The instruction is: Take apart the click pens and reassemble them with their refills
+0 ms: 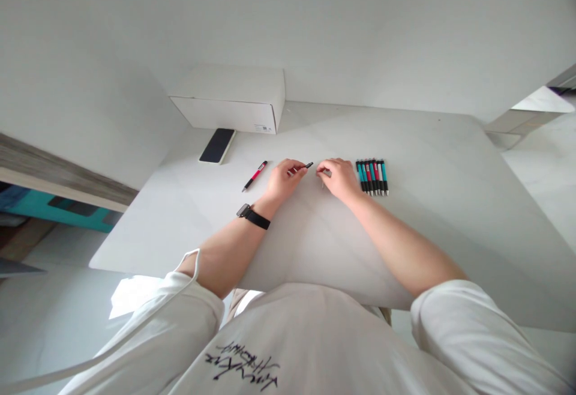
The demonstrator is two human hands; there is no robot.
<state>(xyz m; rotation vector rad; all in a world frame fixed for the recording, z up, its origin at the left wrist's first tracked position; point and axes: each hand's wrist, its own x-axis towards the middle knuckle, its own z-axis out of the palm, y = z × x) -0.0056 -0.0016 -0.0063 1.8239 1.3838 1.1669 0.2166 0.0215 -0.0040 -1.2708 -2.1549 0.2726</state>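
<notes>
My left hand [285,180] is closed around a pen, whose dark end [309,165] sticks out past the fingertips toward the right. Most of the pen's body is hidden by the fingers. Just to its right, my right hand [340,177] is pinched, and a small thin piece [323,184] shows below its fingers, too small to name. A gap separates the two hands. Left of my left hand lies a single red and black pen [255,176]. Beside my right hand, several teal, red and white pens [372,177] with black grips lie in a neat row, tips toward me.
A white box [229,113] stands against the wall at the back left of the white table [450,203]. In front of it lies a phone [218,146]. A black watch [254,215] is on my left wrist. A white cord [135,327] runs across the left sleeve.
</notes>
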